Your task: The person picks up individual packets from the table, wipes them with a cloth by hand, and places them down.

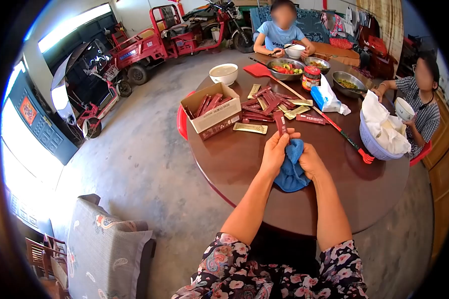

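Between the fingers of my left hand (274, 153) stands a dark red stick packet (280, 122), its upper end pointing away from me. My right hand (310, 162) grips a blue cloth (291, 172), which bunches up between both hands and hangs down to the table. Just beyond lies a loose pile of red and gold stick packets (270, 102). To the left of the pile, an open cardboard box (217, 124) holds more red packets. A single gold packet (250, 128) lies flat in front of the box.
On the round brown table (244, 174) are a red back scratcher (341, 132), a tissue pack (327, 99), a lidded jar (311, 78), a lilac basket (371, 134) with white paper, and several bowls. Two people sit at the far and right sides. A red tricycle (149, 50) is parked behind.
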A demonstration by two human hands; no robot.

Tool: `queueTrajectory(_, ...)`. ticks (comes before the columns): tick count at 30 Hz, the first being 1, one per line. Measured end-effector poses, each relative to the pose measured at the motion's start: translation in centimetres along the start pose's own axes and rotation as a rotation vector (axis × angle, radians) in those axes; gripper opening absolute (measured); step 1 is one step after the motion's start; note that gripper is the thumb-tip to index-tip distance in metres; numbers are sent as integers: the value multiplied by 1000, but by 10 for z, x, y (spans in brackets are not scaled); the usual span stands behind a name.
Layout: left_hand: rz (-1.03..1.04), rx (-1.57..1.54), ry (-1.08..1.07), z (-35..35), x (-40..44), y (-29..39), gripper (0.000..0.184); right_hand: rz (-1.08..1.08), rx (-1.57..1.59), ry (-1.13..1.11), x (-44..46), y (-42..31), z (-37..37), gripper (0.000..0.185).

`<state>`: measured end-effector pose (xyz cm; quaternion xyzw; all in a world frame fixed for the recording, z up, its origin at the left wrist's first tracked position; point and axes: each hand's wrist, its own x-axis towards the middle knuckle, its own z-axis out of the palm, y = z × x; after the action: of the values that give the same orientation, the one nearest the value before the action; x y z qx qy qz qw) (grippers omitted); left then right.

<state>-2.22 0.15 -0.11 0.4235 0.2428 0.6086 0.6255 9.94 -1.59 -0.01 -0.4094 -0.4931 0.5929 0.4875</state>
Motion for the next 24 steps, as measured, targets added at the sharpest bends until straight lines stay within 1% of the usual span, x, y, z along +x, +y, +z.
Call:
queueTrajectory(1,-4,-25,6,3,-1,1,23,-4,-2,1,0,1,-2,9)
queueTrajectory(3,80,-27,93,0,0,4,23,27,49,-34,0,2,-5,9)
queueTrajectory(5,118,-77,175,-9,3,5,21,38,73,-1,0,-1,-7,8)
queueTrajectory(6,106,-53,219,-9,4,10,20,56,93,25,0,-2,-8,9)
queueTrajectory(7,127,-36,213,-8,4,14,21,54,95,29,0,-3,-9,9)
queueTrajectory(9,145,122,195,-3,-1,21,23,65,228,85,0,-5,-9,13)
queueTrajectory(10,141,127,192,-3,-3,24,23,65,235,88,-1,-7,-7,13)
queueTrajectory(12,112,330,202,-5,-8,27,28,66,356,119,-4,-12,-5,21)
queueTrajectory(13,150,433,238,-9,-6,30,35,64,361,124,-4,-11,-7,21)
queueTrajectory(15,129,723,321,-19,-1,50,37,70,509,104,-2,-8,-9,26)
queueTrajectory(17,502,1276,341,-48,20,74,34,66,549,109,4,-2,-13,26)
queueTrajectory(19,676,1421,409,-45,32,119,32,64,592,118,7,2,-16,27)
queueTrajectory(21,689,1588,462,-56,50,153,31,61,623,108,8,4,-16,27)
queueTrajectory(23,690,1752,422,-75,70,170,30,68,634,114,4,-1,-14,26)
queueTrajectory(24,616,1897,316,-91,80,170,28,69,639,101,2,-4,-14,26)
